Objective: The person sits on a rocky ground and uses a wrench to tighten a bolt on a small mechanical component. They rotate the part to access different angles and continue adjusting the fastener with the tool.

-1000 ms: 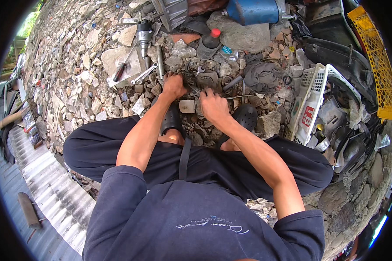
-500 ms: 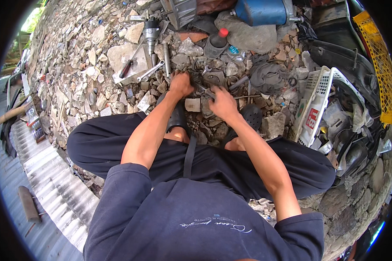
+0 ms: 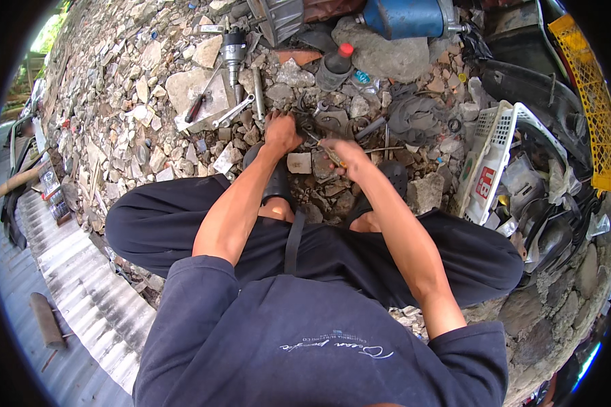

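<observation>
My right hand is closed around a screwdriver with a yellowish handle. Its thin shaft points up and left toward a dark, greasy metal part lying low over the rubble. My left hand curls over the left side of that part and grips it; the fingertips are mostly hidden. Beyond it sits a small ring-ended metal piece. A combination wrench and a metal rod rest to the left of the part.
A screwdriver with a dark handle lies on a flat stone, beside an air tool. A red-capped bottle and a blue tank are farther off. At right stand a white crate and a grey cloth. Broken stones cover the ground.
My right hand has turned and shifted slightly down and right, so the yellowish screwdriver handle now shows. My left hand stays on the dark metal part.
</observation>
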`<action>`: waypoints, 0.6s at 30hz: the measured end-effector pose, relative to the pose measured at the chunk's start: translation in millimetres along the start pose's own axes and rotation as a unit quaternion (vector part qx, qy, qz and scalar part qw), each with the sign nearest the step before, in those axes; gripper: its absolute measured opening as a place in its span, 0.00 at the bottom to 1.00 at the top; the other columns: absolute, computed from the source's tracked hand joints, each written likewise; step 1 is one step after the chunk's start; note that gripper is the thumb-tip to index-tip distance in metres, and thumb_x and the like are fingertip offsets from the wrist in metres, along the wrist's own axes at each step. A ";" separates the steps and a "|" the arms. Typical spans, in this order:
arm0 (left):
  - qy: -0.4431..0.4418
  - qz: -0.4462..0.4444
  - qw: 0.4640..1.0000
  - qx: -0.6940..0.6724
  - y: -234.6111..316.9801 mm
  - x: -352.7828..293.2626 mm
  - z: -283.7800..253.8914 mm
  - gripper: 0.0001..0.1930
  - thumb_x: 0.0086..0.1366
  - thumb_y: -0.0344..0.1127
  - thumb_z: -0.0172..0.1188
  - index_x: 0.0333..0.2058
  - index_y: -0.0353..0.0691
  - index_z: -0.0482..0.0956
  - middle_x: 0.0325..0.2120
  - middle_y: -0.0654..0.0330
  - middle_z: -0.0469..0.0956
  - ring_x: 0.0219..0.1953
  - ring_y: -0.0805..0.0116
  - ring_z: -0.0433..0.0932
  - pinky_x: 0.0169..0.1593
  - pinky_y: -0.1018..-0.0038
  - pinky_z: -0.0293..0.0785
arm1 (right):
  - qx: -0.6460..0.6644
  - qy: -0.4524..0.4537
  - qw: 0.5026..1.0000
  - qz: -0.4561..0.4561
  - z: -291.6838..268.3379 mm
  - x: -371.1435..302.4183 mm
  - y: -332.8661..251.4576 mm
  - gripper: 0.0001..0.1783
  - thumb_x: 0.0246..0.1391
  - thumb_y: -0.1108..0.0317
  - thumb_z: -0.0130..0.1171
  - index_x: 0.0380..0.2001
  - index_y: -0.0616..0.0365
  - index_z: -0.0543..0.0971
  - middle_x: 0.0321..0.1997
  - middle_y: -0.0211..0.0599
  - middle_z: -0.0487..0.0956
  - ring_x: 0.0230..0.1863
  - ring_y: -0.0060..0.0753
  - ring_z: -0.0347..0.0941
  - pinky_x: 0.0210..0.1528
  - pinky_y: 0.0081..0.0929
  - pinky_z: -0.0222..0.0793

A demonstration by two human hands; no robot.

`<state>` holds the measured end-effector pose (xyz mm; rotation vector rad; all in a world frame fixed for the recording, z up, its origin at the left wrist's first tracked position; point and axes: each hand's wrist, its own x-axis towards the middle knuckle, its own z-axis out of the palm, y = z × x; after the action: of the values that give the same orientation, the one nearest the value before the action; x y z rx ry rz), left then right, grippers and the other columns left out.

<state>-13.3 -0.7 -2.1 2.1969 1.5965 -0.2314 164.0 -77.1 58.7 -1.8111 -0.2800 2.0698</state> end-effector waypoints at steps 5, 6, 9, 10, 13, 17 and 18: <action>-0.015 -0.003 1.000 0.005 -3.1 0.0 3.2 0.29 0.47 0.47 0.66 0.46 0.34 0.77 0.48 0.45 0.77 0.58 0.50 0.69 0.64 0.59 0.59 | -0.533 0.216 0.714 -0.399 2.8 -13.8 25.4 0.22 0.42 0.71 0.63 0.44 0.60 0.74 0.44 0.46 0.75 0.43 0.45 0.76 0.35 0.40 0.76; -0.029 -0.008 1.000 0.004 -1.8 -0.6 -1.2 0.29 0.47 0.48 0.66 0.46 0.35 0.77 0.48 0.45 0.77 0.58 0.50 0.69 0.64 0.59 0.59 | -0.598 0.224 0.656 -0.402 5.6 -19.9 24.6 0.19 0.43 0.70 0.61 0.43 0.60 0.75 0.44 0.45 0.75 0.42 0.43 0.77 0.36 0.39 0.76; -0.045 -0.004 0.999 -0.001 -1.2 0.0 -8.9 0.29 0.48 0.48 0.65 0.46 0.35 0.77 0.46 0.46 0.78 0.57 0.50 0.70 0.64 0.59 0.59 | -0.671 0.256 0.520 -0.463 4.0 -17.5 29.3 0.16 0.44 0.70 0.59 0.39 0.60 0.76 0.40 0.42 0.75 0.38 0.43 0.78 0.33 0.38 0.77; -0.053 -0.002 0.999 -0.004 -1.8 0.5 -10.7 0.29 0.48 0.48 0.65 0.46 0.35 0.77 0.46 0.46 0.78 0.57 0.50 0.70 0.64 0.59 0.59 | -0.672 0.259 0.513 -0.467 6.4 -16.3 32.5 0.15 0.44 0.70 0.59 0.39 0.60 0.77 0.40 0.42 0.76 0.38 0.43 0.78 0.31 0.37 0.77; -0.069 -0.004 0.998 0.000 -3.1 3.0 -9.4 0.29 0.49 0.48 0.66 0.46 0.34 0.76 0.46 0.45 0.78 0.58 0.50 0.70 0.64 0.57 0.59 | -0.673 0.252 0.509 -0.473 14.6 -14.5 30.4 0.15 0.44 0.70 0.59 0.37 0.63 0.77 0.38 0.43 0.77 0.34 0.43 0.78 0.29 0.36 0.77; -0.103 -0.014 0.995 -0.013 -5.9 9.0 -1.4 0.30 0.48 0.47 0.67 0.48 0.34 0.75 0.48 0.44 0.77 0.59 0.49 0.68 0.66 0.56 0.57 | -0.581 0.222 0.655 -0.429 10.1 2.1 27.4 0.12 0.50 0.69 0.58 0.36 0.65 0.76 0.30 0.41 0.76 0.27 0.40 0.77 0.23 0.33 0.72; -0.106 -0.014 0.994 -0.013 -4.5 9.2 -4.2 0.31 0.48 0.47 0.67 0.48 0.34 0.75 0.48 0.44 0.77 0.60 0.49 0.68 0.66 0.56 0.56 | -0.478 0.174 0.803 -0.312 11.3 -0.9 13.2 0.12 0.52 0.67 0.58 0.35 0.66 0.76 0.29 0.40 0.75 0.25 0.38 0.75 0.22 0.32 0.70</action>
<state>-15.0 10.2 -2.8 2.0541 1.5050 -0.4352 151.0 -88.5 56.2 -2.0911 -1.7817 1.1071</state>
